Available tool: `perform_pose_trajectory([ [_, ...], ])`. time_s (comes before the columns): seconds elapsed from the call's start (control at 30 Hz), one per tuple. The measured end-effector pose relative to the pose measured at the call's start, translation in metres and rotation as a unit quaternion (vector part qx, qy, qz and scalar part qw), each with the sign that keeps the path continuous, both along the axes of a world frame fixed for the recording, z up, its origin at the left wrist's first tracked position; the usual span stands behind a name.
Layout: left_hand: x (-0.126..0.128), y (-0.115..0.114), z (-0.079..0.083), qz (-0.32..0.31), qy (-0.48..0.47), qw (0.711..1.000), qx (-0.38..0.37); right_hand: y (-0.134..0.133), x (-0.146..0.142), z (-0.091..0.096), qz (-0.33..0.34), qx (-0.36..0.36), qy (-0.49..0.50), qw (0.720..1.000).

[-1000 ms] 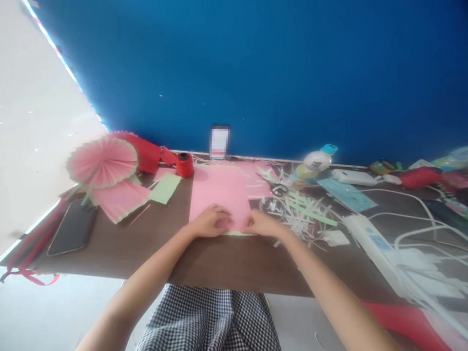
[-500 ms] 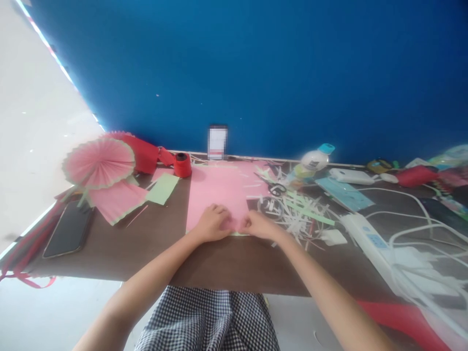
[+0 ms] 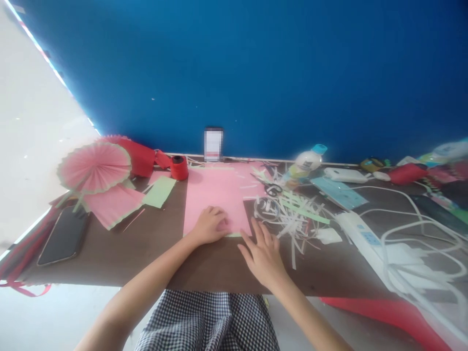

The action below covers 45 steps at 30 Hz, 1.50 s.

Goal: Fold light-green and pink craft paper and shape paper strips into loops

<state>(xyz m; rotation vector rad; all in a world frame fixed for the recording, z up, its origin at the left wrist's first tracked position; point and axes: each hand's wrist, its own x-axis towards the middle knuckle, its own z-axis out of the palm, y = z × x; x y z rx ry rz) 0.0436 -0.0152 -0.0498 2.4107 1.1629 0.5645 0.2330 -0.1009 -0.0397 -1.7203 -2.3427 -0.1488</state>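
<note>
A pink sheet of paper (image 3: 208, 190) lies on the brown table, with a thin pale green strip along its near edge. My left hand (image 3: 211, 226) rests on the sheet's lower part, pressing it down with its fingers lying on the paper. To the right, my right hand (image 3: 263, 252) is over the table by the sheet's near right corner, fingers spread and holding nothing. Beside it is a heap of white and green paper strips (image 3: 302, 219). Black-handled scissors (image 3: 272, 189) lie at the far side of the heap.
Pleated pink paper fans (image 3: 95, 168), a red spool (image 3: 179, 168), a green paper piece (image 3: 160, 191) and a dark phone (image 3: 64, 235) are at left. Rightward are a glue bottle (image 3: 309, 160), a blue packet (image 3: 340, 192) and a power strip (image 3: 365, 243) with white cables. Another phone (image 3: 213, 145) leans against the blue wall.
My right hand has left the sheet's near edge, drawn back toward me, and gone from closed fingers to spread ones. My left hand stays on the paper. The view has shifted slightly.
</note>
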Motion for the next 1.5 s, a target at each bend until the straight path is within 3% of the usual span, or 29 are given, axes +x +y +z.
perform_pose_trajectory([
  [0.2,0.0,0.0,0.001,-0.006,-0.023,1.0,-0.012,-0.002,0.006,-0.005,-0.047,0.019,-0.005,0.999],
  [0.33,-0.013,0.012,0.003,-0.012,-0.168,0.982,-0.091,-0.003,0.001,-0.011,-0.026,0.034,0.045,0.998],
  [0.4,-0.025,0.02,0.004,0.064,-0.28,0.95,-0.122,-0.002,0.003,-0.013,-0.027,0.07,0.114,0.991],
  [0.5,-0.044,0.028,0.005,0.201,-0.379,0.9,-0.072,-0.003,0.009,-0.016,-0.04,0.144,0.21,0.966],
  [0.6,-0.054,0.03,0.003,0.264,-0.37,0.89,-0.011,-0.003,0.013,-0.018,-0.047,0.158,0.228,0.96],
  [0.73,-0.056,0.028,-0.002,0.261,-0.28,0.923,0.051,-0.001,0.011,-0.02,-0.091,0.173,0.22,0.956],
  [0.8,-0.054,0.026,-0.001,0.25,-0.233,0.937,0.073,-0.002,0.007,-0.018,-0.084,0.136,0.176,0.971],
  [0.9,-0.042,0.017,0.008,0.203,-0.157,0.964,0.075,-0.003,0.0,-0.013,-0.033,0.051,0.1,0.993],
  [0.97,-0.026,0.006,0.014,0.132,-0.11,0.984,0.051,-0.003,-0.003,-0.009,-0.023,0.026,0.083,0.996],
  [1.1,0.015,-0.021,0.017,0.012,-0.062,0.997,0.04,-0.004,-0.001,-0.008,-0.021,0.031,0.096,0.995],
  [1.2,0.038,-0.023,0.017,-0.013,-0.047,0.998,0.035,-0.004,0.001,-0.01,-0.017,0.041,0.113,0.993],
  [1.3,0.053,0.001,0.022,0.008,-0.031,0.999,0.019,-0.004,0.002,-0.011,-0.017,0.039,0.122,0.992],
  [1.5,0.099,0.086,0.038,0.043,0.016,0.999,0.011,-0.003,0.001,-0.006,-0.042,0.021,0.148,0.988],
])
